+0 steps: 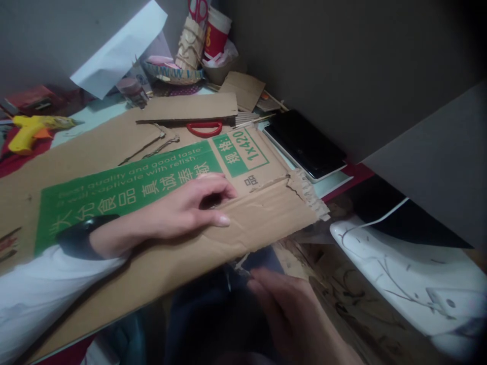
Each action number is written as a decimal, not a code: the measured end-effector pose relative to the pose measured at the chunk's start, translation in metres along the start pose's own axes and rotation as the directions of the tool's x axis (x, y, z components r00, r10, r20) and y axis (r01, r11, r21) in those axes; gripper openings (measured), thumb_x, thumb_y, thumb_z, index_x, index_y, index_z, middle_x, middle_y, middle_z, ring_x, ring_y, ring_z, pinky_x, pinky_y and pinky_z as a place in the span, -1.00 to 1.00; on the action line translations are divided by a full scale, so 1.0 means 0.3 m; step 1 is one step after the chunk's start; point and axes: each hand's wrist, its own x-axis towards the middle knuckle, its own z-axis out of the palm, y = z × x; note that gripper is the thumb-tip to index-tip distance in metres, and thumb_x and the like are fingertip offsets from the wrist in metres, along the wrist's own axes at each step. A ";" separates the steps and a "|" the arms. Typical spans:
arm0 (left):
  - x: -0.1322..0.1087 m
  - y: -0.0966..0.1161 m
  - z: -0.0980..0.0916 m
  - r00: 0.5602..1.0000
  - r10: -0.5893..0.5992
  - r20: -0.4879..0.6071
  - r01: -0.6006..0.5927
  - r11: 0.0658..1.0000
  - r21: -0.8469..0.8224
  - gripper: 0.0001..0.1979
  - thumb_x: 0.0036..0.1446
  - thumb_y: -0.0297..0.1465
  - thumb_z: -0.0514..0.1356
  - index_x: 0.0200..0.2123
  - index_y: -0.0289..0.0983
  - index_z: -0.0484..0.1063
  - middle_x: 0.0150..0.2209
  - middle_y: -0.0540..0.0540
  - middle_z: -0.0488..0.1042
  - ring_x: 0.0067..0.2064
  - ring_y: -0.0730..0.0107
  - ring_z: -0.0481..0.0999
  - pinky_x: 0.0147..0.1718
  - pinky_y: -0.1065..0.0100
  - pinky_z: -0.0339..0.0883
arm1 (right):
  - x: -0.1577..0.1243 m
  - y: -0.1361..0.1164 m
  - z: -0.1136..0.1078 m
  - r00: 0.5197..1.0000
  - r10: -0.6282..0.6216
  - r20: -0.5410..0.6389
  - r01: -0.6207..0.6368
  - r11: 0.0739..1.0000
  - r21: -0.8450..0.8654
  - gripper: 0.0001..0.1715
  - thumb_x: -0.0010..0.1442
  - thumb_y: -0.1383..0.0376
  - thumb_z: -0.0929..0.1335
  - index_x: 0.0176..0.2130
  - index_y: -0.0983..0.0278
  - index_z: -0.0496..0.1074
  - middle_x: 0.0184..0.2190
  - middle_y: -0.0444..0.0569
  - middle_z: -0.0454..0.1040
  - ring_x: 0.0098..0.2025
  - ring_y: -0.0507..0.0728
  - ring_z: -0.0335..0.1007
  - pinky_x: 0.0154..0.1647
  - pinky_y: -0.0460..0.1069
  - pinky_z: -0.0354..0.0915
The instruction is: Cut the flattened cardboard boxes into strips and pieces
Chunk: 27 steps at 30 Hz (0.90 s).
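A large brown cardboard sheet (281, 208) with a green printed panel and a folded flap lies across the table. My left hand (194, 208) rests on it, fingers curled and thumb pressed on the flap, with the fold's edge between them. On that wrist is a black band. My right hand (283, 299) is low, below the sheet's front edge, and blurred. Its fingers are pinched together at a ragged torn bit of cardboard (242, 263) that hangs from that edge. The right end of the sheet is torn, its corrugation showing.
At the left lies a yellow glue gun (28, 133). Behind the sheet are a red handle (204, 129), cardboard scraps (243, 90), a woven basket (175, 73) and a red-and-white cup (216, 33). A black tablet-like device (304, 144) lies at right, near a white patterned surface (407, 279).
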 end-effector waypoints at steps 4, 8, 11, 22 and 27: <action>-0.002 0.002 -0.003 1.000 0.015 0.008 -0.015 1.000 -0.002 -0.70 0.17 -0.14 0.24 -0.15 -0.22 0.40 -0.11 -0.05 0.43 0.01 0.14 0.37 -0.05 0.24 0.22 | 0.048 -0.033 -0.007 0.999 -0.024 0.048 0.021 0.999 0.043 -0.61 0.45 0.22 0.18 -0.43 0.17 0.31 -0.53 -0.13 0.43 -0.53 0.04 0.38 -0.48 -0.09 0.30; 0.004 0.017 -0.007 1.000 -0.003 0.010 0.003 1.000 -0.029 -0.72 0.14 -0.18 0.27 -0.21 -0.25 0.39 -0.21 -0.02 0.39 -0.13 0.23 0.37 -0.13 0.29 0.22 | 0.036 -0.040 0.003 0.999 -0.007 0.052 0.003 0.997 0.075 -0.60 0.44 0.15 0.17 -0.41 0.16 0.35 -0.55 -0.12 0.41 -0.55 0.08 0.38 -0.51 -0.07 0.32; 0.010 0.023 -0.008 1.000 -0.008 0.005 0.008 1.000 -0.029 -0.73 0.13 -0.19 0.27 -0.22 -0.25 0.39 -0.22 -0.02 0.39 -0.15 0.24 0.37 -0.14 0.30 0.21 | 0.003 -0.028 0.012 0.998 0.021 0.053 -0.024 0.997 0.067 -0.61 0.43 0.11 0.17 -0.39 0.14 0.36 -0.55 -0.09 0.43 -0.55 0.10 0.38 -0.55 -0.07 0.30; -0.003 0.013 -0.005 0.998 0.051 0.036 -0.049 0.997 -0.052 -0.76 0.18 -0.23 0.26 -0.19 -0.26 0.38 -0.24 0.00 0.34 -0.19 0.30 0.32 -0.18 0.33 0.17 | 0.015 -0.019 0.046 0.996 -0.088 -0.023 0.089 0.995 0.053 -0.66 0.44 0.22 0.19 -0.35 0.19 0.38 -0.50 -0.10 0.43 -0.49 0.07 0.38 -0.50 -0.08 0.29; -0.005 0.022 0.002 0.998 0.041 0.043 -0.037 0.996 -0.080 -0.74 0.17 -0.21 0.26 -0.18 -0.25 0.39 -0.22 -0.01 0.35 -0.16 0.28 0.34 -0.15 0.32 0.18 | -0.067 0.003 0.067 0.988 -0.049 -0.146 0.039 0.997 -0.064 -0.81 0.37 0.20 0.29 -0.12 0.14 0.48 -0.35 0.01 0.56 -0.31 0.21 0.52 -0.47 -0.02 0.42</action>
